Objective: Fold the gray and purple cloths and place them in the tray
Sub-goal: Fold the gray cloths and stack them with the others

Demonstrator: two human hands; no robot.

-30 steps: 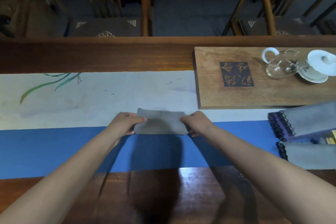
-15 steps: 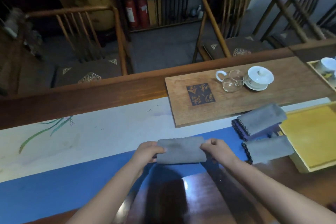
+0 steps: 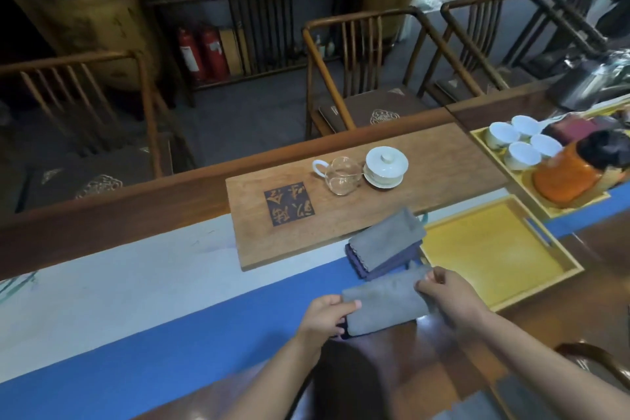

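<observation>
Cloth (image 3: 385, 303) pinched at its ends by left hand (image 3: 325, 317) and right hand (image 3: 450, 297). Tray (image 3: 491, 245) lies just beyond the right hand, long axis of cloth pointing toward it.

Single head view, angled down over table (image 3: 102, 300), close above hands

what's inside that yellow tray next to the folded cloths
The yellow tray shows only its bare yellow floor; no cloth lies in it. The right hand and the gray cloth it holds cover the near left corner, hiding that part.

Folded gray cloth (image 3: 385, 305) nearer tray (image 3: 504, 300).
</observation>
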